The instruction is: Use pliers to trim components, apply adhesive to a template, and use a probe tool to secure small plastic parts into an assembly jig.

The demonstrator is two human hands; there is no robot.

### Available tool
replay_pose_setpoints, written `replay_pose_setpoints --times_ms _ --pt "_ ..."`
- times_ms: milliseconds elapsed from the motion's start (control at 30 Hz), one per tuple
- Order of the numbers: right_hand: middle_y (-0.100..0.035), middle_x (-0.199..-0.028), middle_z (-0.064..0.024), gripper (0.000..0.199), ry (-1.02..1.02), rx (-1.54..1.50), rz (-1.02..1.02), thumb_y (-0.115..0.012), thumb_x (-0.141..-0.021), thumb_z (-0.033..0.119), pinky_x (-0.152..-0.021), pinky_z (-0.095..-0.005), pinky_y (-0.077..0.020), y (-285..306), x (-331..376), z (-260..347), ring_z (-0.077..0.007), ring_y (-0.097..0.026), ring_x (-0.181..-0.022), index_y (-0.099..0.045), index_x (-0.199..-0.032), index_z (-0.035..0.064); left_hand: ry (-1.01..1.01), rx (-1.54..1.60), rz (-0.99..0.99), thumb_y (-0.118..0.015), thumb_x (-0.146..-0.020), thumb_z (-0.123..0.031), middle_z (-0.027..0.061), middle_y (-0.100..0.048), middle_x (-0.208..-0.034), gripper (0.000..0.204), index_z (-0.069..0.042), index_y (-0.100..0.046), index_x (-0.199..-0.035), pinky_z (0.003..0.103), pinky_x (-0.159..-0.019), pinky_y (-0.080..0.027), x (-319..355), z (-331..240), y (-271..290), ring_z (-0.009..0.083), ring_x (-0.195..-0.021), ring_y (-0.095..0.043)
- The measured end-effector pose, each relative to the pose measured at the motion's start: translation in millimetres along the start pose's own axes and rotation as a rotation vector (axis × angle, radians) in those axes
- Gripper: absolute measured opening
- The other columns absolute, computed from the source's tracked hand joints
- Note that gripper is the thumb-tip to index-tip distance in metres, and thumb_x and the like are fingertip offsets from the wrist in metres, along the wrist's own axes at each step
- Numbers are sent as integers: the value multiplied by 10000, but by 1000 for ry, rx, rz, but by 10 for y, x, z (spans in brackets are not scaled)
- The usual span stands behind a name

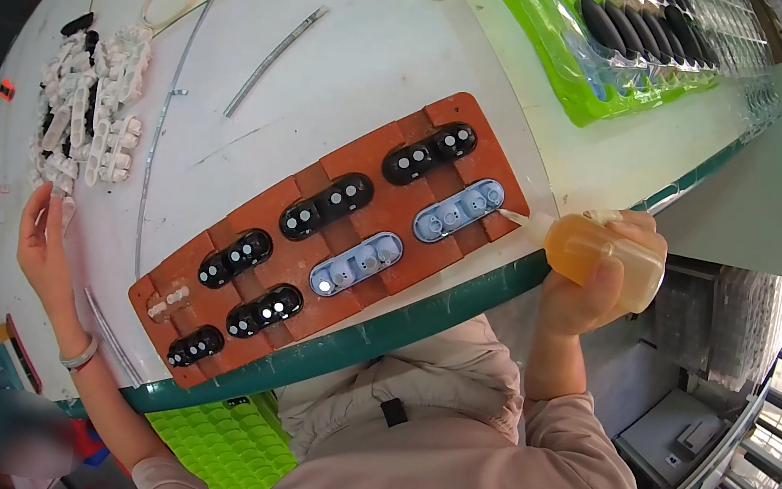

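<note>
Bottle (581,245), one; tray casings (456,212), apparently seven.

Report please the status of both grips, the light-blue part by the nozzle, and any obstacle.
Right grip around amber bottle; nozzle at right end of light-blue part, contact unclear. Left grip beside white parts, hold unclear. Nothing visibly blocking the nozzle.

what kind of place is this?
Likely a small-parts assembly workshop: a reddish-brown fixture holds black pieces and pale-blue pieces, white plastic parts lie heaped nearby, and the right hand grips an amber, narrow-tipped bottle.
</note>
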State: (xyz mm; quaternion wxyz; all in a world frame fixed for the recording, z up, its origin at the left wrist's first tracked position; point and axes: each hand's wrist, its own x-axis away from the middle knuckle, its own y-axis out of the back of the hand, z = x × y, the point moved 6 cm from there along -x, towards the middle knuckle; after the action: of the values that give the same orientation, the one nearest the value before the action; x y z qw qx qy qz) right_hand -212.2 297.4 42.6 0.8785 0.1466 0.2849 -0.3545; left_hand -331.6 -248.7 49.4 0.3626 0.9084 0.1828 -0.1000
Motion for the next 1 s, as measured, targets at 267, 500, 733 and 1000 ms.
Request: replay_pose_setpoints --times_ms 267,500,733,1000 --pt "-481 -901 -131 466 62 -38 60 -619 -773 376 -625 -267 -479 123 -2 -78 -195 -538 -728 -488 -989 -16 -8 22 -4 -592 -884 -116 57 -583 -1109 288 5 -574 -1144 240 -853 -432 40 30 -23 119 -987 -538" --pt "-513 -1072 -204 502 -51 -185 -50 -704 -743 221 -791 -378 -516 271 -272 -132 -285 -549 -969 -440 -1080 -41 -47 20 -64 -596 -879 -111 66 -580 -1107 296 1 -568 -1151 245 -845 -447 49 -64 -46 131 -984 -539" --pt "-550 -1148 -121 493 40 -42 440 -621 -834 21 -877 -261 -438 -393 -946 132 -169 -557 -1025 -423 -1278 -57 17 11 23 -540 -914 -127 53 -636 -966 249 -14 -578 -1132 208 -621 -444 105 -533 -93 74 -678 -541" --pt "-537 -1138 -119 420 73 -167 936 -624 -854 106 -875 -266 -436 -1631 -931 253 -161 -552 -1029 -447 -1203 -45 -358 -277 302 -630 -813 -230 116 -581 -1096 270 -43 -633 -1008 325 -869 -398 778 -1523 -219 218 -980 -519"
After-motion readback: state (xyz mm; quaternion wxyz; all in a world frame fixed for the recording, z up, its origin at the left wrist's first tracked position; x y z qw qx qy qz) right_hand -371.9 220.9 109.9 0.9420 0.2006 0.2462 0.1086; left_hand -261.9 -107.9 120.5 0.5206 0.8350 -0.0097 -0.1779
